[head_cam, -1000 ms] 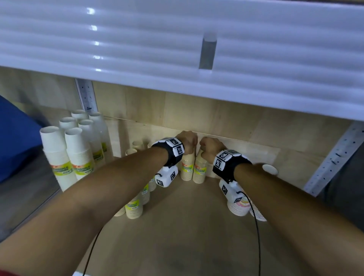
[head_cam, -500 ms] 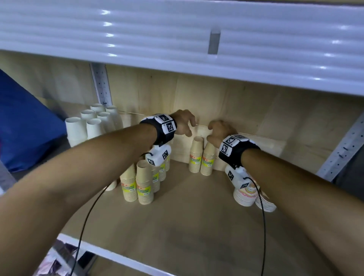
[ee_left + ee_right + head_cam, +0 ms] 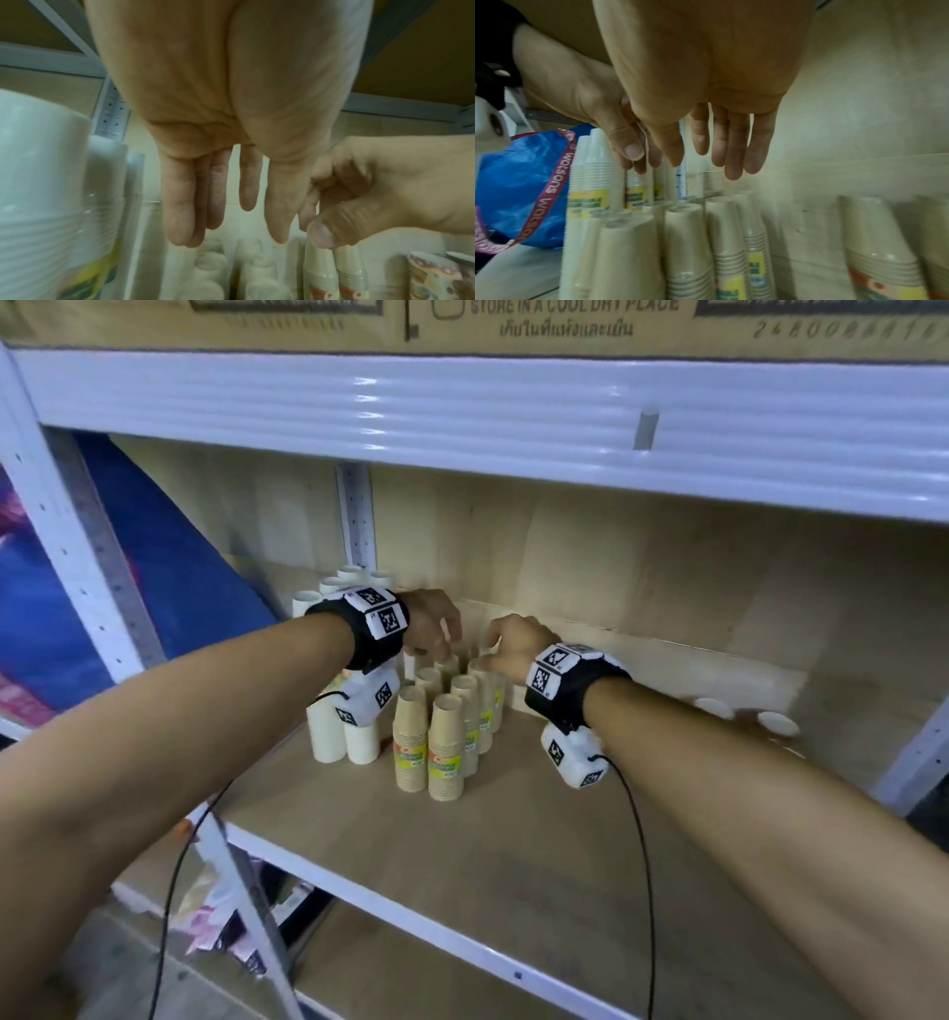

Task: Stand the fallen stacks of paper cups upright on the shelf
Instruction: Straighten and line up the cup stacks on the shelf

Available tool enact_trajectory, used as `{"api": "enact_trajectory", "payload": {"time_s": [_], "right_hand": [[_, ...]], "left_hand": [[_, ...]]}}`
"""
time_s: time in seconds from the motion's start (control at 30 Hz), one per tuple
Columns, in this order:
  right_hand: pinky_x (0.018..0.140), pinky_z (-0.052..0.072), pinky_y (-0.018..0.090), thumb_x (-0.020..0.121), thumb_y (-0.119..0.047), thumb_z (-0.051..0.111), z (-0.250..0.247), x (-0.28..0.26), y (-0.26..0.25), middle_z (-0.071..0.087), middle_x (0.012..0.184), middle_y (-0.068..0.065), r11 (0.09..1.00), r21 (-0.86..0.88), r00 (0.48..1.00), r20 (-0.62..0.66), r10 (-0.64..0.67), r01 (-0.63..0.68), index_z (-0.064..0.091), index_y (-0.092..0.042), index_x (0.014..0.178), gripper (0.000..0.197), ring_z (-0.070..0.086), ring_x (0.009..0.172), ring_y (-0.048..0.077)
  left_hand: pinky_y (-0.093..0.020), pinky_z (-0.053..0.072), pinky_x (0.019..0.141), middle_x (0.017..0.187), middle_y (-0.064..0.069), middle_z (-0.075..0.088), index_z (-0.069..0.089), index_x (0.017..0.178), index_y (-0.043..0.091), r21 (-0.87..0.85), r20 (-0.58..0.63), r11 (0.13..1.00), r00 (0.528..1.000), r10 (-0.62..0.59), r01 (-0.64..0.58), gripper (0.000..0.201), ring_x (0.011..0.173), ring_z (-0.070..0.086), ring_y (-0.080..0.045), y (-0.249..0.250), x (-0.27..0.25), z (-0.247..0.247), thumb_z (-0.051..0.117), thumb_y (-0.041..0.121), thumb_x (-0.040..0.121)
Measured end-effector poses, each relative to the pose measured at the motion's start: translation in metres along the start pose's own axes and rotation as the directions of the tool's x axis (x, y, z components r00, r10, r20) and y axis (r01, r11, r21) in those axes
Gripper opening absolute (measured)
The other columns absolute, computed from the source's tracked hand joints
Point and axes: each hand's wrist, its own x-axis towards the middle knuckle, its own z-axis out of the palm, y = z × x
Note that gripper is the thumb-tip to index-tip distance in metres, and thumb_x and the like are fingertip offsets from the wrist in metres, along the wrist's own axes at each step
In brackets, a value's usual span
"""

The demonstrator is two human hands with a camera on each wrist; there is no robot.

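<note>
Several upright stacks of brown paper cups (image 3: 445, 747) with yellow labels stand clustered on the wooden shelf (image 3: 462, 875). My left hand (image 3: 436, 629) and right hand (image 3: 506, 642) hover side by side just above the rearmost stacks. In the wrist views the left hand (image 3: 231, 223) and right hand (image 3: 703, 150) hang with straight, relaxed fingers and hold nothing. Taller white cup stacks (image 3: 341, 737) stand to the left of the brown ones. Two round white cup ends (image 3: 778, 724) show past my right forearm; the rest of those stacks is hidden.
A white metal beam (image 3: 462, 403) of the upper shelf runs close overhead, with a cardboard box on it. A blue bag (image 3: 179, 593) sits at the far left behind the white upright post (image 3: 67, 546). The wooden back wall stands right behind the stacks.
Both hands have let go of the tops of the two rear brown stacks and lifted slightly, fingers now loose. My head has pulled back, so more of the shelf shows.
</note>
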Motion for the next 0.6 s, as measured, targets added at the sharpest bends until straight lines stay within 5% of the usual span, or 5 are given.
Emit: {"api": "enact_trajectory", "payload": {"time_s": [0.07,0.23,0.5,0.6], "right_hand": [[0.073,0.045,0.028,0.078,-0.039,0.067,0.007,-0.006,-0.018,0.062,0.099,0.0,0.999,0.01,0.999,0.031,-0.038,0.038,0.064,-0.032,0.087,0.012,0.062,0.091,0.027],[0.075,0.056,0.032,0.07,-0.042,0.07,0.023,-0.019,-0.045,0.069,0.096,0.0,0.998,0.019,0.993,0.105,-0.058,0.057,0.072,-0.026,0.093,0.028,0.067,0.086,0.026],[0.067,0.042,0.027,0.078,-0.025,0.073,0.043,-0.028,-0.052,0.061,0.09,0.004,0.996,-0.003,0.983,0.163,-0.087,0.088,0.065,-0.015,0.091,0.018,0.06,0.083,0.024],[0.067,0.037,0.025,0.08,-0.019,0.072,0.049,-0.029,-0.051,0.057,0.085,0.002,0.995,-0.002,0.979,0.182,-0.094,0.096,0.053,-0.019,0.071,0.021,0.055,0.08,0.021]], "left_hand": [[-0.025,0.052,0.061,0.091,-0.001,0.068,0.065,0.109,0.025,0.012,0.014,1.0,1.0,-0.012,0.012,0.035,0.067,0.062,-0.015,-0.01,-0.007,0.004,0.079,0.021,0.076],[-0.025,0.052,0.065,0.077,0.008,0.058,0.065,0.115,0.022,0.023,0.016,1.0,1.0,-0.014,0.014,0.039,0.067,0.059,-0.012,-0.023,-0.023,0.017,0.076,0.015,0.078],[-0.027,0.048,0.074,0.11,0.003,0.053,0.067,0.113,0.021,0.012,-0.032,1.0,0.999,0.024,-0.024,0.039,0.095,0.055,-0.018,-0.04,-0.027,0.044,0.079,0.018,0.077],[-0.031,0.053,0.08,0.11,-0.002,0.064,0.068,0.11,0.017,-0.006,0.002,0.999,0.999,0.042,-0.042,0.035,0.098,0.061,-0.021,-0.042,-0.026,0.053,0.079,0.015,0.077]]}}
